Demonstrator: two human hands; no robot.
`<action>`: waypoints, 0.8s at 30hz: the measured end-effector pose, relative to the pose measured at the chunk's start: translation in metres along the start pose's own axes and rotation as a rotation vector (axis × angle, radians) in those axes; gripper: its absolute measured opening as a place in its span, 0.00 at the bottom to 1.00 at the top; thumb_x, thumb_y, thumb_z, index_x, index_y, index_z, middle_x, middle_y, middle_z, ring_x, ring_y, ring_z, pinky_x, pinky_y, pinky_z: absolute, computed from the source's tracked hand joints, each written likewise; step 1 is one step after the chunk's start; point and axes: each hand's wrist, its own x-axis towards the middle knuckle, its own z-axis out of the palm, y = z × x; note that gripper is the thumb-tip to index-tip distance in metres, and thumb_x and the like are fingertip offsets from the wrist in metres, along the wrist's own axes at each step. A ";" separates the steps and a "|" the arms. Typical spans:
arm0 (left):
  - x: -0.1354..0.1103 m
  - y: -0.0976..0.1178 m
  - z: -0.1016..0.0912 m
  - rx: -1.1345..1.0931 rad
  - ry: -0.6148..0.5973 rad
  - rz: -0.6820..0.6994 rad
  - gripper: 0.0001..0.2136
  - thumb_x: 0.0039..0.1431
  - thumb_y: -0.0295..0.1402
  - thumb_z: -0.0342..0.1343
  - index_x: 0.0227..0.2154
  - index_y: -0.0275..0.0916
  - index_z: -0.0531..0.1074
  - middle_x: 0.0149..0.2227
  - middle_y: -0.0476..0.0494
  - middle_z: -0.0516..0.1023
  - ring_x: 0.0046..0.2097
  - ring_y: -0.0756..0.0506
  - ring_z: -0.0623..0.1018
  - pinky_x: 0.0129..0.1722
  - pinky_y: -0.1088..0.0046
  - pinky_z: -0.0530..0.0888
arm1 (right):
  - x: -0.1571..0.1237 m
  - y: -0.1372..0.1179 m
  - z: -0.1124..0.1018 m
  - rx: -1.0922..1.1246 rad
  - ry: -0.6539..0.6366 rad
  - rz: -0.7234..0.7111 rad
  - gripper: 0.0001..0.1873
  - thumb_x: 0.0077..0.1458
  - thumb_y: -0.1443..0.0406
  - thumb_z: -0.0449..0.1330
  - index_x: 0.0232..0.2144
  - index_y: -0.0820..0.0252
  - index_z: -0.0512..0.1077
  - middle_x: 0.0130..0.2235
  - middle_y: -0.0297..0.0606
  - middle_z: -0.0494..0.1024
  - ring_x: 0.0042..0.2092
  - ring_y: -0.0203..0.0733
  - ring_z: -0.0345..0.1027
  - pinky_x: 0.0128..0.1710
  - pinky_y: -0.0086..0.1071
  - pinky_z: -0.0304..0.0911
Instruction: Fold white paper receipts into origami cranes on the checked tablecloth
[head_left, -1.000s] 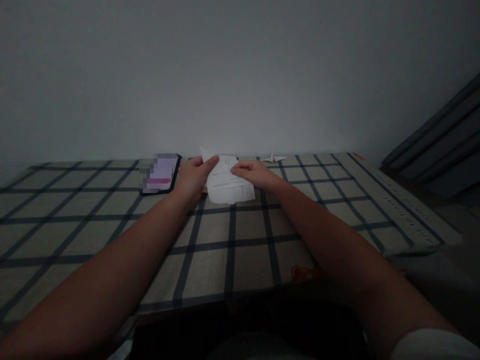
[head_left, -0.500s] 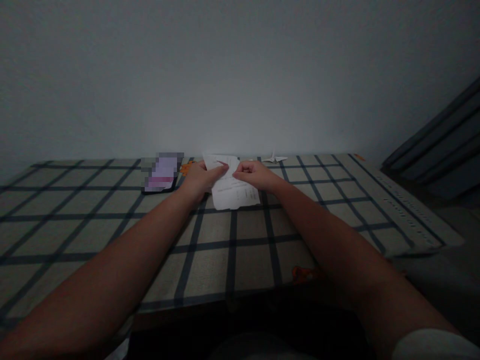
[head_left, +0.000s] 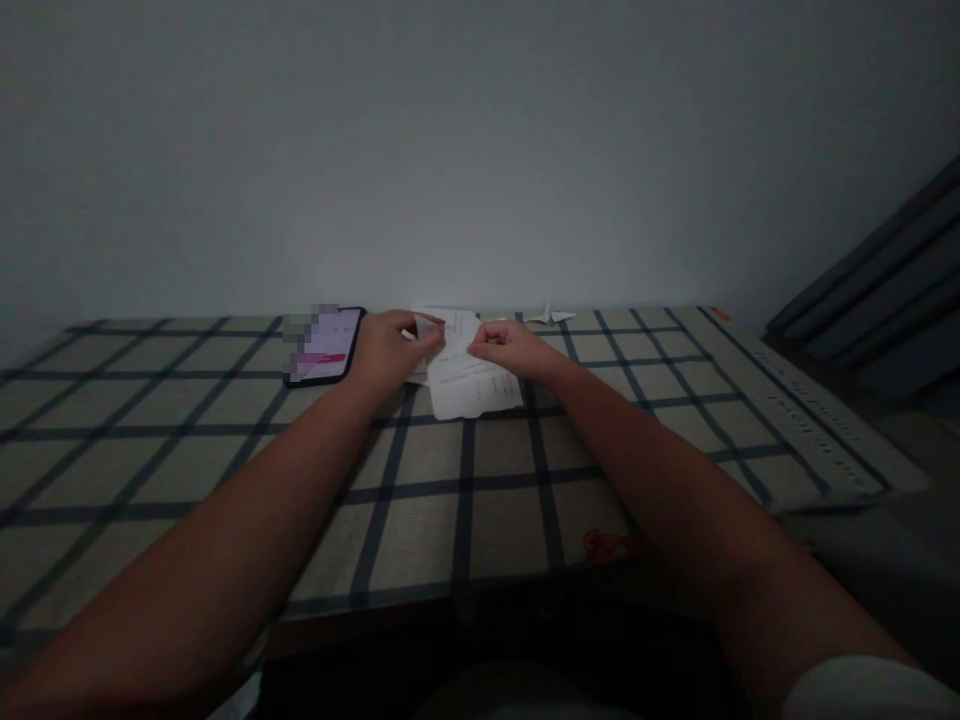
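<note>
In the head view, the printed sheet (head_left: 474, 392) is lying at the centre of the frame, a little above mid-height, its lower edge resting loosely over the checked cloth (head_left: 420, 530). The left hand (head_left: 390, 350), left of centre, is pinching a raised pale flap of it between thumb and forefinger. The right hand (head_left: 511, 348), just right of centre, is bringing thumb and curled fingers together on the sheet's right side. A phone (head_left: 334, 345) is lying just beside the left hand, and a small folded white shape (head_left: 551, 317) is sitting beyond the right hand, near the wall (head_left: 480, 150).

The sheet is probably behaving as thin, light paper: bending easily, creasing under pressure, and tearing if pulled hard. Edges and corners are likely offering the best hold, with a light fingertip pinch.
</note>
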 end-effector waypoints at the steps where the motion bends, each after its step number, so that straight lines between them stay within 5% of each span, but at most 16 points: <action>1: 0.001 -0.002 -0.001 0.033 0.000 0.025 0.11 0.51 0.37 0.61 0.34 0.40 0.83 0.33 0.44 0.83 0.32 0.45 0.77 0.33 0.73 0.71 | 0.000 -0.001 0.000 0.004 -0.002 0.000 0.13 0.52 0.58 0.58 0.24 0.59 0.63 0.26 0.29 0.61 0.28 0.32 0.54 0.28 0.29 0.48; 13: 0.009 -0.006 -0.009 0.033 0.145 -0.001 0.07 0.49 0.37 0.63 0.30 0.43 0.82 0.29 0.45 0.80 0.33 0.43 0.76 0.41 0.69 0.71 | -0.001 -0.002 -0.001 0.034 0.006 0.034 0.12 0.52 0.58 0.59 0.24 0.60 0.64 0.25 0.29 0.61 0.27 0.32 0.53 0.27 0.29 0.47; 24: 0.011 -0.002 -0.004 -0.335 0.310 -0.256 0.11 0.50 0.40 0.63 0.32 0.38 0.79 0.31 0.45 0.80 0.31 0.47 0.76 0.31 0.73 0.73 | -0.003 -0.011 -0.004 0.140 0.047 0.080 0.12 0.49 0.58 0.60 0.24 0.60 0.65 0.25 0.29 0.62 0.28 0.32 0.53 0.28 0.28 0.48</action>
